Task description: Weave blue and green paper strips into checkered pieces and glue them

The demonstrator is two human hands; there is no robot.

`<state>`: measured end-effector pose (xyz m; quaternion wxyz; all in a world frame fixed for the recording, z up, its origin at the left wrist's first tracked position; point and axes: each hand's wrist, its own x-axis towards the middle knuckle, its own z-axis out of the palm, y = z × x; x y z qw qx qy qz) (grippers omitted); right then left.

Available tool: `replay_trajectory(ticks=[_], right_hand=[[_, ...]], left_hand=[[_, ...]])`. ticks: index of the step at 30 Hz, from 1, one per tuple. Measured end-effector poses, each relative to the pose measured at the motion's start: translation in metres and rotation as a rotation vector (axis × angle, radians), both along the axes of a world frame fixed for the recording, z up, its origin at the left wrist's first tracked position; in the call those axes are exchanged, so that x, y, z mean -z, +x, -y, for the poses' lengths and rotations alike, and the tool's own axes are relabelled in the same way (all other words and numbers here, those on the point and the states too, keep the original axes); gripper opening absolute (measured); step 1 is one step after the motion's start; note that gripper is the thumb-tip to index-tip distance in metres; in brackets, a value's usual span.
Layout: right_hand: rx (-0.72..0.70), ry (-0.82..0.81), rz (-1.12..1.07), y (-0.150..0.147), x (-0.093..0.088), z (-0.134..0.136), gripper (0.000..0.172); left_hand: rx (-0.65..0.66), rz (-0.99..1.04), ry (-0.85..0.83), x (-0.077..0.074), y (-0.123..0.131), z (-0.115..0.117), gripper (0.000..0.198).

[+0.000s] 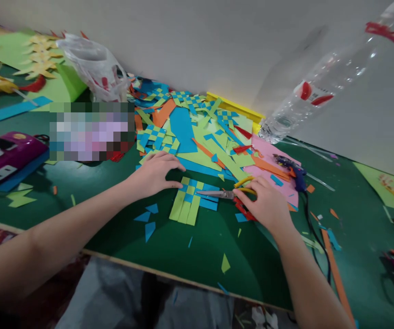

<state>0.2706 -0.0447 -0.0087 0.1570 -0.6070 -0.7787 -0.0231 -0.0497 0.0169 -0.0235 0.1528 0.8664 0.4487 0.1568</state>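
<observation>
A woven piece of green and blue paper strips [185,210] lies flat on the table in front of me. Its loose green ends point toward me and its blue ends toward the right. My left hand [156,176] is at its upper left corner, thumb and fingers apart, the thumb tip beside or touching the edge. In my right hand [265,201] is a pair of scissors [222,194] with yellow and red handles. The blades point left and lie over the blue strips; I cannot tell how far apart they are.
Paper scraps and woven pieces [156,135] pile up behind. A clear plastic bottle [316,100] stands at the back right, near a dark blue glue gun [298,176] with a cable. A plastic bag [94,64] sits back left. Small offcuts dot the green table [197,256].
</observation>
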Motion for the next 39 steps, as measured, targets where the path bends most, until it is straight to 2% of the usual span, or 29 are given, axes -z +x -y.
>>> replay_trajectory(ticks=[7, 14, 19, 22, 25, 31, 36, 39], right_hand=[[-0.040, -0.074, -0.027, 0.012, -0.006, -0.003, 0.035], [0.003, -0.138, 0.025, 0.030, -0.018, -0.002, 0.035], [0.075, -0.018, -0.012, 0.033, -0.024, -0.001, 0.034], [0.187, 0.114, -0.077, 0.029, -0.021, -0.004, 0.038], [0.265, 0.156, -0.039, 0.026, -0.013, -0.005, 0.041], [0.316, 0.065, 0.107, 0.030, 0.000, -0.006, 0.031], [0.391, -0.068, 0.229, 0.035, 0.000, -0.006, 0.031], [0.408, -0.067, 0.266, 0.038, -0.002, -0.005, 0.029]], left_hand=[[-0.007, -0.014, 0.006, 0.000, 0.001, 0.000, 0.047], [-0.018, -0.025, 0.004, 0.000, 0.002, 0.001, 0.045], [-0.028, 0.020, 0.027, -0.002, 0.003, 0.001, 0.042], [-0.043, 0.107, 0.060, -0.005, 0.003, 0.001, 0.037], [-0.035, 0.147, 0.081, -0.007, 0.006, 0.003, 0.036], [0.074, 0.018, 0.044, -0.005, 0.012, 0.009, 0.035], [0.134, -0.048, 0.001, -0.004, 0.013, 0.011, 0.041], [0.139, -0.049, -0.027, -0.004, 0.012, 0.011, 0.041]])
